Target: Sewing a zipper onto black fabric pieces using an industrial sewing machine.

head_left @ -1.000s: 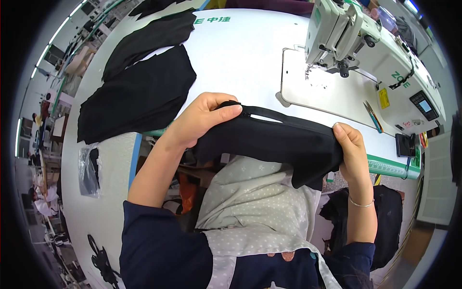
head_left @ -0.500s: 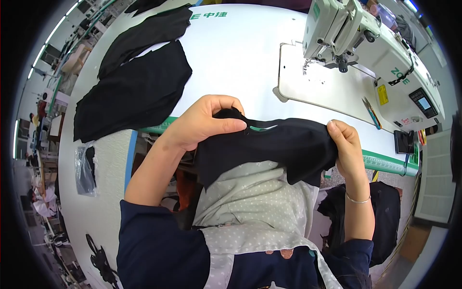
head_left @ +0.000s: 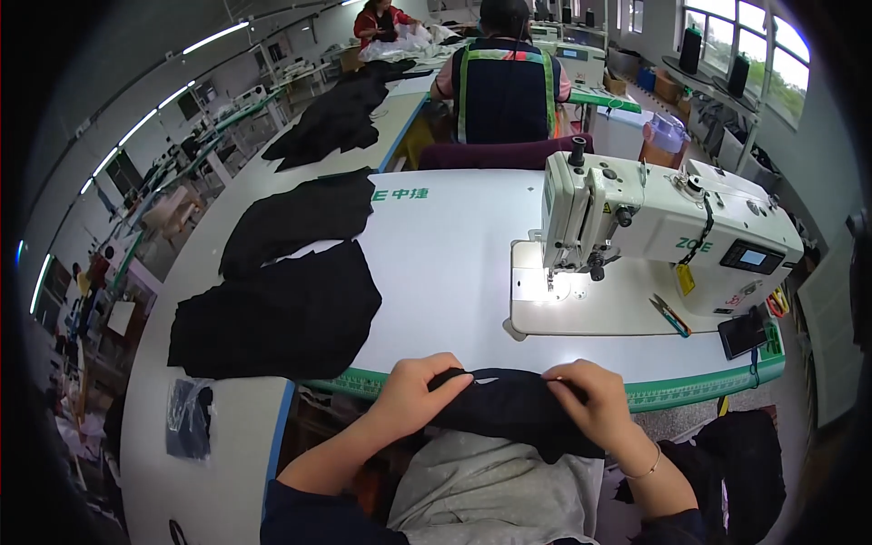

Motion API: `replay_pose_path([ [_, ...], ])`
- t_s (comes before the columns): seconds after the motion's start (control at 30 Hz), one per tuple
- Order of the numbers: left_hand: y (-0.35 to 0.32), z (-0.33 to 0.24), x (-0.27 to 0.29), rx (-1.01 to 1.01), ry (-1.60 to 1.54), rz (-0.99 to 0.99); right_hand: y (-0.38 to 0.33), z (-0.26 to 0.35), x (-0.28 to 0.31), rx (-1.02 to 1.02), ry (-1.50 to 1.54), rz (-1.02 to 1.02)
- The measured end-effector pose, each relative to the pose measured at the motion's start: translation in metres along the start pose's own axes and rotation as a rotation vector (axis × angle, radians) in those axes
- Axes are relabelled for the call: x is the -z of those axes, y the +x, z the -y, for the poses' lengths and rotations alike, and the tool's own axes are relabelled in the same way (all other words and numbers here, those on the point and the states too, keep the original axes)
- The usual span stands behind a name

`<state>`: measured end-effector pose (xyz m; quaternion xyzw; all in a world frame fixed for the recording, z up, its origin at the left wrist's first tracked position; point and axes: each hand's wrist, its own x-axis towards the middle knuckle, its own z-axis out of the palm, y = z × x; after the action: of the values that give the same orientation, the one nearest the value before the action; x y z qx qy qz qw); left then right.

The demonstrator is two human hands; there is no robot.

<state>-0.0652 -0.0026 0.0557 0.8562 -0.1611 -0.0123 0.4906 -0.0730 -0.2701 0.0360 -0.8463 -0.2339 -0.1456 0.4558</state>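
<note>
A black fabric piece (head_left: 509,411) hangs between my hands in front of the sewing table's near edge, over my grey apron. Its upper edge has a narrow slit-like gap beside my left fingers. My left hand (head_left: 416,395) pinches that edge at its left end, thumb against fingertips. Further right along the same edge, my right hand (head_left: 595,400) pinches the cloth with its thumb and fingers. The lower part of the cloth droops loosely below my right hand.
A white sewing machine (head_left: 654,213) with its lamp lit stands on the right of the white table (head_left: 445,272). Snips (head_left: 670,315) lie by its base. Black cut pieces (head_left: 282,313) lie at left, near a plastic bag (head_left: 189,418). Ahead sits a co-worker (head_left: 507,82).
The view has tilted up, showing more of the room. My right hand has come closer to my left along the cloth's upper edge. Both hands still grip the fabric.
</note>
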Motion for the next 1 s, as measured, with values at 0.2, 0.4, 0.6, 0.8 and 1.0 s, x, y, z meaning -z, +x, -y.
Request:
replay_pose_path([
  [0.2, -0.009, -0.021, -0.037, -0.271, 0.173, -0.023, 0.001, 0.029, -0.018, 0.198, -0.260, 0.086],
  [0.4, -0.011, -0.026, -0.034, -0.357, 0.244, 0.039, -0.001, 0.024, -0.013, 0.187, -0.176, 0.118],
  [0.6, -0.012, -0.028, -0.030, -0.405, 0.252, 0.115, -0.003, 0.023, -0.007, 0.138, -0.138, 0.172],
  [0.8, -0.013, -0.026, -0.031, -0.442, 0.277, 0.132, -0.007, 0.025, -0.003, 0.241, -0.191, 0.250],
  [1.0, -0.019, -0.029, -0.028, -0.424, 0.390, 0.153, -0.005, 0.025, 0.008, 0.227, -0.237, 0.399],
])
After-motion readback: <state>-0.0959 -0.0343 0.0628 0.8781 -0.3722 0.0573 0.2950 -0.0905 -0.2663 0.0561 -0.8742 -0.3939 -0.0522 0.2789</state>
